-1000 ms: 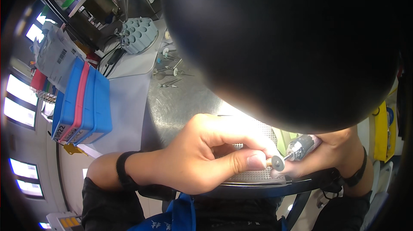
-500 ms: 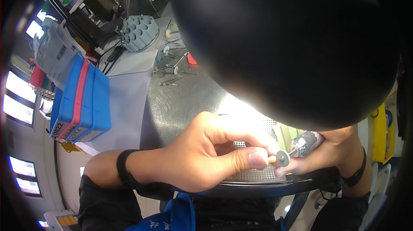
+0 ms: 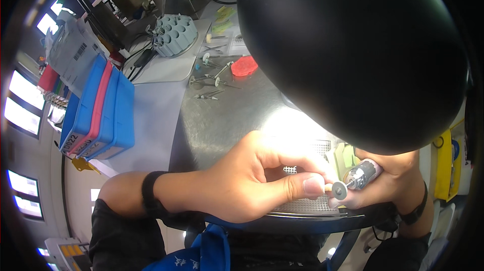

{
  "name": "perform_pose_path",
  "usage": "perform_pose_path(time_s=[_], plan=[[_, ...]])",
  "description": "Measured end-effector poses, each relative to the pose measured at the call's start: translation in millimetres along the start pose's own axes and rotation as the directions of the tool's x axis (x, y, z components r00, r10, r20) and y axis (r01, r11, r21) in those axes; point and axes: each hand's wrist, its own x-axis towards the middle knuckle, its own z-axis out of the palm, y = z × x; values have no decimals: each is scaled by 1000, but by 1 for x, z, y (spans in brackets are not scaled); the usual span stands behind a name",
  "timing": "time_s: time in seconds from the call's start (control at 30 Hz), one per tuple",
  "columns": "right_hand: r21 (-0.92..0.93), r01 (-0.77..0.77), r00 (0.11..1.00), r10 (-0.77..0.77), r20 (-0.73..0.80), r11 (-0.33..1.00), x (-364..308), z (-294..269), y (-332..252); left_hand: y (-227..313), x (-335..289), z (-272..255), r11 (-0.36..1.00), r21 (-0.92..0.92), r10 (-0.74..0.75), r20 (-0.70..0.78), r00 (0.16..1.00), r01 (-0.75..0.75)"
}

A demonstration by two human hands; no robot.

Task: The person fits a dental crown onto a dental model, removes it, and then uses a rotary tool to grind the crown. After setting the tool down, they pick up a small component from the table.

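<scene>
My left hand (image 3: 247, 185) is closed, thumb and forefinger pinching a small cream-coloured piece (image 3: 328, 188) that is mostly hidden by the fingertips. Right beside that piece is a grey disc (image 3: 340, 190) on the thin shank of a rotary handpiece (image 3: 364, 174). My right hand (image 3: 396, 177) is wrapped round this handpiece, its thumb close under the disc. Whether disc and piece touch I cannot tell. Under both hands lies a perforated metal grid (image 3: 307, 205) at the bench's near edge, brightly lit.
A large black rounded shape (image 3: 353, 59) covers the upper right. Several mounted burs and discs (image 3: 206, 80) lie on the metal bench (image 3: 217, 119) near a red piece (image 3: 244, 66). Farther back stands a grey tool holder (image 3: 176, 36). Stacked blue and pink trays (image 3: 121, 114) are at left.
The whole view has shifted slightly, so the bench and hands appear farther right and more of the red piece shows. Both hands keep the same hold.
</scene>
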Motion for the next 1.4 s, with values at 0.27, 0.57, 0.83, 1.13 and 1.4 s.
perform_pose_path(time_s=[0.27, 0.57, 0.83, 1.13, 1.4], plan=[[-96, 5, 997, 2, 73, 995, -3, -5, 0, 0, 1, -2, 989, 103, 107, 11, 994, -107], [-105, 4, 998, 3, 67, 994, -3, -5, -2, 4, 1, -3, 975, 171, 138, 20, 990, -140], [-82, 59, 998, -59, 7, 995, -1, 2, 6, 0, 4, -2, 959, 178, 222, 9, 975, -220], [-100, 13, 1000, -12, 15, 995, -6, -2, 8, -4, 6, -4, 909, 280, 311, 37, 950, -309], [66, 47, 990, -38, -138, 997, -10, 7, 14, 11, 2, -3, 906, 386, 183, 9, 983, -172]])
